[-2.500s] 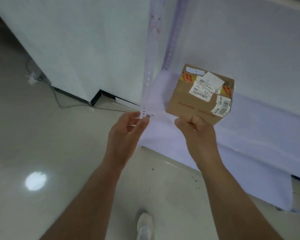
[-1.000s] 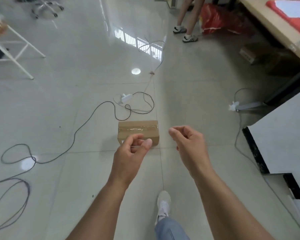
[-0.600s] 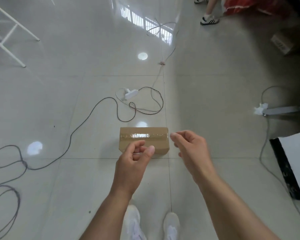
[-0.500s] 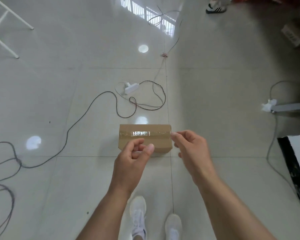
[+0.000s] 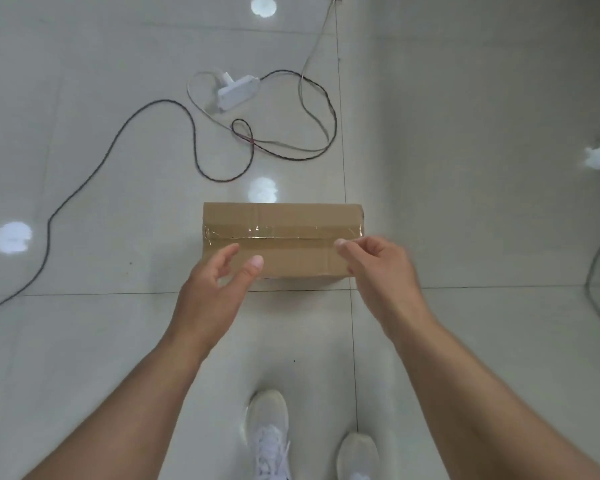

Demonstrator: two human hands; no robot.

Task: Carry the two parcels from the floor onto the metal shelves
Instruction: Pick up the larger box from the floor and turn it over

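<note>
Pale glossy floor tiles (image 5: 465, 202) are filling the view, with a dark cable (image 5: 125, 131) and a white power strip (image 5: 238, 92) lying beyond. A taped cardboard parcel (image 5: 284, 220) is sitting flat on the floor. The left hand (image 5: 219, 289) and right hand (image 5: 378, 271) are hovering over its near edge, fingers loosely spread, gripping nothing. White shoes (image 5: 269, 434) are showing below.

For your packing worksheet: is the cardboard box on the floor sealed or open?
Sealed. The box has its top flaps shut, with clear tape running along the seam.
</note>
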